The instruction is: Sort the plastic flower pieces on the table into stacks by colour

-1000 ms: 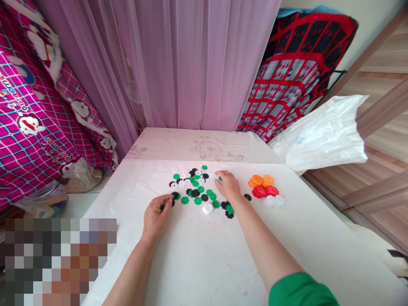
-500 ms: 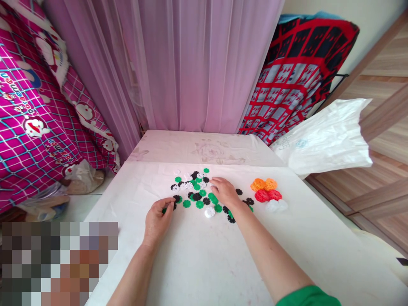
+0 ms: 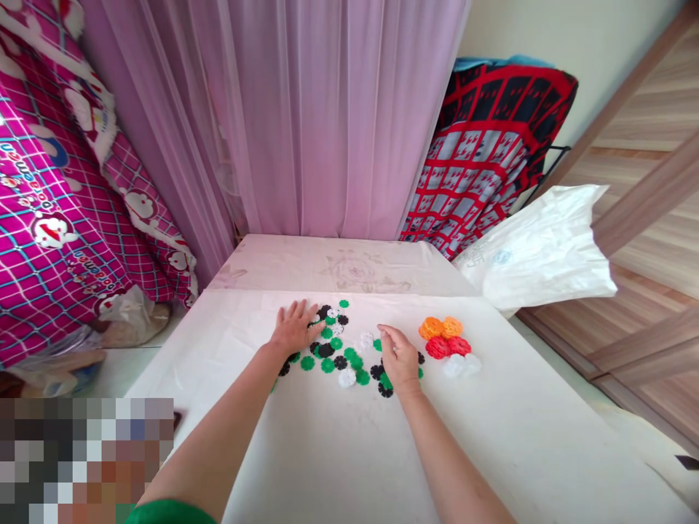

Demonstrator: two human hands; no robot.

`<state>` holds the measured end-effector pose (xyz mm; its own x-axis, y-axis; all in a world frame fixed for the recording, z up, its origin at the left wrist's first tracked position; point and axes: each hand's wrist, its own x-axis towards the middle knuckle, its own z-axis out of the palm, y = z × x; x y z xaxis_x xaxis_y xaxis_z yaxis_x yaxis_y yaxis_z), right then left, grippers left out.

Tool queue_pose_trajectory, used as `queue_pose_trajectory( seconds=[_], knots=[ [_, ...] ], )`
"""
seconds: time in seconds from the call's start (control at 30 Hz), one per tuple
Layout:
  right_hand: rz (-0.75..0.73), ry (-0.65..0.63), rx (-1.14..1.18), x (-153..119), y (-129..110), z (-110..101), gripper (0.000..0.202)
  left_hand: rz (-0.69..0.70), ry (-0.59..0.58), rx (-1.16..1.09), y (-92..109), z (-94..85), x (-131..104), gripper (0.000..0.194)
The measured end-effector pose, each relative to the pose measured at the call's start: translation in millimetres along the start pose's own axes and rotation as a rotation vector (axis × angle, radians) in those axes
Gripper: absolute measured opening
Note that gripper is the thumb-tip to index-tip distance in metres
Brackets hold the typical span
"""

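Loose notched plastic discs lie scattered over the white table, in green (image 3: 328,365), black (image 3: 325,350) and white. My left hand (image 3: 295,329) is spread flat over the left edge of this scatter, covering some discs. At the right side of the scatter, my right hand (image 3: 400,358) is turned sideways with loosely bent fingers, and I see no disc in it. A white disc cluster (image 3: 367,340) lies just left of its fingertips. Black and green discs (image 3: 385,389) lie beside and partly beneath this hand. Nearer me sits a small white stack (image 3: 346,377).
To the right are orange (image 3: 431,328), red (image 3: 448,346) and clear-white (image 3: 461,364) disc clusters. A white plastic bag (image 3: 538,251) stands at the table's (image 3: 328,458) far right corner. Behind hangs a purple curtain (image 3: 328,116); a red-and-black patterned cloth (image 3: 480,145) is beside it.
My left hand has moved up and right, flattening over the discs after pinching near a black one. My right hand has drawn back toward me and right. The view has shifted slightly.
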<state>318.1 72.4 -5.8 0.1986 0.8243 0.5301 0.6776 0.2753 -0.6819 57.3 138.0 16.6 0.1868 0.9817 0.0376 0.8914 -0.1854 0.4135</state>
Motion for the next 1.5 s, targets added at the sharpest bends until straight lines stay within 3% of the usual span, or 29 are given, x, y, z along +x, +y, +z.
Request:
queue_pose_trajectory(
  seconds=[0.2,0.33,0.47,0.6,0.77,0.97,1.17,1.33,1.4,1.5],
  knots=[
    [0.051,-0.012,0.019,1,-5,-1,0.033,0.248,-0.087,-0.007,39,17.7,8,0.061],
    [-0.017,-0.034,-0.03,0,-10,0,0.031,0.282,-0.079,-0.185,45,11.6,1,0.057],
    [-0.13,-0.003,-0.063,-2,-17,-5,0.03,0.162,0.143,-0.308,20,-1.3,-29,0.052],
    [-0.218,0.012,-0.102,-8,-28,-16,0.027,0.022,0.29,-0.226,-21,-7.2,-81,0.044],
    [-0.264,-0.183,-0.129,-27,-49,-24,0.013,-0.076,0.423,-0.256,-41,-11.3,-125,0.038],
    [-0.32,-0.249,-0.133,-49,-62,-19,0.011,-0.259,0.499,-0.397,-25,-15.2,-112,0.039],
    [-0.312,-0.249,-0.112,-53,-63,-11,0.008,-0.38,0.615,-0.728,-2,-6.3,-88,0.036],
    [-0.283,-0.173,-0.113,-34,-49,-16,0.014,-0.373,0.684,-0.936,3,-0.3,-78,0.032],
    [-0.215,-0.125,-0.195,-20,-38,-18,0.015,-0.358,0.7,-0.995,-2,0.4,-78,0.034],
    [-0.086,-0.155,-0.371,-1,-25,-18,0.012,-0.34,0.71,-1.088,-9,-0.8,-78,0.037]
  ],
)
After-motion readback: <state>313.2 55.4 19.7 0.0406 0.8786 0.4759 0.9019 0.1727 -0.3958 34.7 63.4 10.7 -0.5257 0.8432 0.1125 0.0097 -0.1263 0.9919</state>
